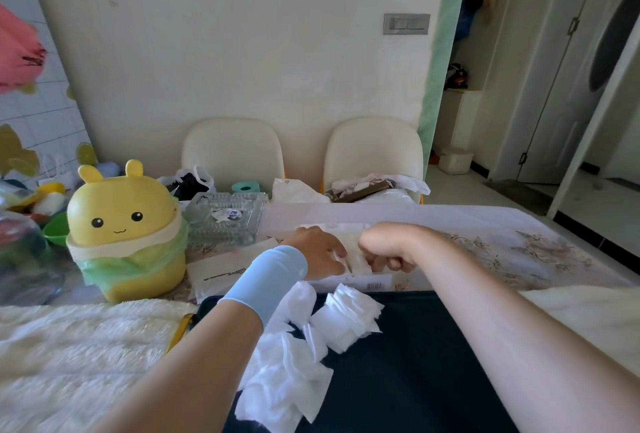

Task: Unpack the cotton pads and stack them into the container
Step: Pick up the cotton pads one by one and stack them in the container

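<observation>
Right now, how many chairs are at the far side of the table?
2. The first chair stands behind the glass dish; the second chair stands to its right. Others may lie outside the frame.

Hands: two, left hand [318, 252] and right hand [388, 248]
Pack [355, 248] of cotton pads: one, between the hands
Loose pad heaps: three, near centre [301, 297] [349, 318] [284, 384]
Glass container [225, 221]: one, far left
Yellow bin [124, 224]: one, left
Chairs: two, far [232, 152] [374, 152]
Teal roll [246, 186]: one, far
Wall switch plate [407, 24]: one
Blue wristband [266, 280]: one
</observation>
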### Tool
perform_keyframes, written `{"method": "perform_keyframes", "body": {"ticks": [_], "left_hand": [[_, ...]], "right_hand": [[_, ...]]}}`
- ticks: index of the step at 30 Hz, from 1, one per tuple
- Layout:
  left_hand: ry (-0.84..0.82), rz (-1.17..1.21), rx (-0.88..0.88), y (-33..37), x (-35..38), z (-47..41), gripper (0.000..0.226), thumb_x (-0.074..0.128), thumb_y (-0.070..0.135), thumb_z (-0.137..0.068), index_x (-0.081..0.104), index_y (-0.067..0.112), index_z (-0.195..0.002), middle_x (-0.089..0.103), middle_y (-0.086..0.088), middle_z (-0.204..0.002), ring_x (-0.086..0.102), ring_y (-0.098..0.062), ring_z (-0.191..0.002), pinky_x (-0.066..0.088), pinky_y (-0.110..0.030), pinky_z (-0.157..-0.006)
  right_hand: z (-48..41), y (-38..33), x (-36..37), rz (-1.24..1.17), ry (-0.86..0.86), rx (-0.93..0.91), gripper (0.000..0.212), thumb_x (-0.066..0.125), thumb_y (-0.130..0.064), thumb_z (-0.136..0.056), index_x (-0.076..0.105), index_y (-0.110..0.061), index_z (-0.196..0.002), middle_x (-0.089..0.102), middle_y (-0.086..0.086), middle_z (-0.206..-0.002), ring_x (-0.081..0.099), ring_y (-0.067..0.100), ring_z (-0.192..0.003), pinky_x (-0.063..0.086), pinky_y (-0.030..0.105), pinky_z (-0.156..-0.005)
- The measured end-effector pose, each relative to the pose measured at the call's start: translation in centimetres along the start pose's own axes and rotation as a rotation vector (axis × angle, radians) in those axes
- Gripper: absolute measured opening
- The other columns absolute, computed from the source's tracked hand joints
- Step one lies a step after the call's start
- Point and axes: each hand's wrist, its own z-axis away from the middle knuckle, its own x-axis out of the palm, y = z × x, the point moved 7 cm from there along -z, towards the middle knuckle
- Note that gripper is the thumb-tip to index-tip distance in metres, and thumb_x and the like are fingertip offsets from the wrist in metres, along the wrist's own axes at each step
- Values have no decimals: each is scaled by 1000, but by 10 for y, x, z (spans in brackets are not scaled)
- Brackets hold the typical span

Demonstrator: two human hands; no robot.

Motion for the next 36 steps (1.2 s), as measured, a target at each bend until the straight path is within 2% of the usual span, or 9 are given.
{"method": "perform_keyframes", "body": {"ticks": [4,7,11,15,18,25,30,33,36], "left_hand": [[30,16,-4,-1,2,1,33,59,43,-89,61,43,-122,55,5,-125,41,-19,-126,41,-35,-102],[54,74,-14,-2,-2,2,35,51,34,-96,57,36,-130,58,7,-132,47,-17,-126,42,-35,-105],[143,17,-17,0,-4,1,38,39,28,-103,50,33,-139,49,3,-143,37,-20,-135,37,-38,-110],[76,-168,-47,-1,9,-5,51,29,37,-105,24,27,-155,15,1,-164,9,-23,-151,16,-43,-122],[-1,-231,-71,-4,23,-10,56,25,34,-106,11,16,-158,3,-6,-166,1,-26,-153,7,-44,-123],[63,-131,-32,-11,26,-9,55,30,29,-106,18,9,-157,11,-10,-166,7,-25,-153,4,-40,-123],[115,46,-33,-7,2,9,54,39,34,-105,27,18,-155,21,-6,-163,16,-25,-150,14,-36,-120],[259,123,2,-6,-19,31,39,48,30,-101,50,28,-140,45,0,-145,36,-22,-135,31,-36,-112],[322,199,-12,-6,-30,54,21,48,26,-98,65,28,-112,59,2,-117,56,-18,-107,47,-32,-93]], "right_hand": [[3,-1,11,27,18,-35,8,41,-8,-82,48,-11,-80,44,7,-69,31,19,-48,23,24,-52],[10,1,-10,172,286,-112,6,50,-10,-83,55,-9,-80,57,8,-68,47,21,-52,32,24,-52],[19,-7,-17,412,636,-324,27,43,-18,-97,63,-15,-115,65,6,-114,59,28,-103,49,35,-77],[0,-5,14,496,372,-453,62,26,-49,-106,23,-13,-157,16,12,-165,12,30,-153,20,47,-121],[-25,2,37,576,172,-413,66,13,-54,-104,7,-21,-161,-11,12,-168,-14,29,-154,1,51,-124],[-21,-8,44,563,121,-395,64,14,-45,-106,-8,-20,-161,-21,12,-166,-20,25,-153,-6,48,-125],[7,-11,18,334,317,-515,60,32,-45,-106,19,-21,-160,6,6,-168,5,24,-155,12,47,-122],[34,-6,-2,185,506,-605,33,50,-24,-100,62,-26,-131,55,-2,-138,52,21,-127,44,40,-104],[55,1,2,167,470,-568,25,52,-21,-96,75,-29,-103,72,-12,-108,66,13,-98,56,37,-87]]}}
